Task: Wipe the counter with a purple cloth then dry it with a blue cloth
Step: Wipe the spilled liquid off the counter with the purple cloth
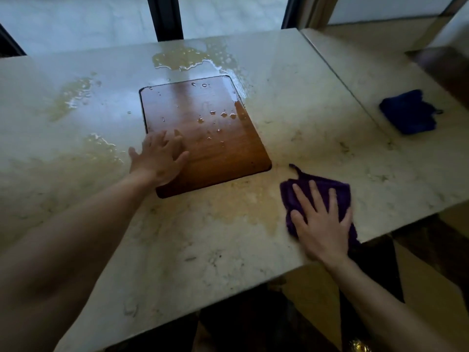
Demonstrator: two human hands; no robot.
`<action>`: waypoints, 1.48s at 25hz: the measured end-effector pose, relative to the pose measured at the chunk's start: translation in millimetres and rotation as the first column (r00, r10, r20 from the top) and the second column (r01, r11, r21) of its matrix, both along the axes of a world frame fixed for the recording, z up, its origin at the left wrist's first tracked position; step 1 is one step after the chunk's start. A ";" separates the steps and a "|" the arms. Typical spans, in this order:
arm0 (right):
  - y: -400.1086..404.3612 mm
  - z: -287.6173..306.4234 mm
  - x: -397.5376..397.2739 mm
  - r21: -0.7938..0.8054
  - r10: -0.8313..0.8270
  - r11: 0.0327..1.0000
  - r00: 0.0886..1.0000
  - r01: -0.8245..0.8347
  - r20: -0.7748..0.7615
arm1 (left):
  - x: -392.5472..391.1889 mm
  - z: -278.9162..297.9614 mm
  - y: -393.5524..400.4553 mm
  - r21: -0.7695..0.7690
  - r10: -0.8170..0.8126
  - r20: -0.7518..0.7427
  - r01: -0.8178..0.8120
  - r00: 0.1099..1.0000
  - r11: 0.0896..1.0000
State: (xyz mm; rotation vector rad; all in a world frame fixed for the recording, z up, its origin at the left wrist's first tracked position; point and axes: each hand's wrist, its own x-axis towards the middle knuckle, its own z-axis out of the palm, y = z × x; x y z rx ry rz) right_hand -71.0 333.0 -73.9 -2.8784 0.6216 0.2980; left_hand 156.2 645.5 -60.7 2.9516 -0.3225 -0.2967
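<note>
A pale marble counter carries puddles and wet smears at the back, the left and near the front. A purple cloth lies at the counter's front right edge. My right hand presses flat on it, fingers spread. My left hand rests flat, fingers apart, on the near left corner of a wet brown wooden inset panel. It holds nothing. A folded blue cloth lies apart at the far right of the counter.
Water drops dot the wooden panel. A seam runs diagonally across the counter left of the blue cloth. Windows with dark frames stand behind the counter. Dark floor shows past the front right edge.
</note>
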 end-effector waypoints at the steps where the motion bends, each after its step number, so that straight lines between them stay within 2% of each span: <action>1: 14.5 -0.9 -13.2 0.001 -0.125 0.992 0.992 0.125 0.016 | -0.1 1.4 6.7 0.020 0.002 0.007 -0.002 1.000 1.000; 4: 65.6 -3.4 -27.8 0.038 -0.331 0.943 0.943 0.331 0.014 | 8.9 3.8 22.3 0.125 -0.007 0.029 0.003 1.000 0.992; 12: 132.7 -10.3 24.6 0.020 -0.430 0.903 0.903 0.430 0.009 | 60.8 -10.6 32.1 0.095 0.030 0.158 -0.045 0.987 0.994; 17: 117.4 -17.8 147.3 0.019 -0.335 0.942 0.938 0.334 0.085 | 88.2 -30.8 56.3 0.104 0.041 0.107 -0.052 0.993 0.993; 22: 104.8 -20.7 246.5 -0.080 -0.129 0.987 0.979 0.142 0.157 | 88.0 -33.4 55.0 0.101 0.079 0.116 -0.091 0.990 0.991; 25: 97.4 -14.5 333.7 -0.087 0.001 0.996 0.992 0.010 0.125 | 88.8 -33.4 56.2 0.119 0.078 0.127 -0.093 0.989 0.989; 34: 96.0 -9.6 570.0 -0.029 0.007 1.000 0.996 -0.005 0.085 | 88.8 -28.0 54.7 0.151 0.026 0.113 -0.043 0.993 0.988; 37: 93.1 -4.0 627.4 0.026 0.119 0.992 0.990 -0.121 0.069 | 91.2 -28.1 56.5 0.136 0.022 0.127 -0.039 0.992 0.990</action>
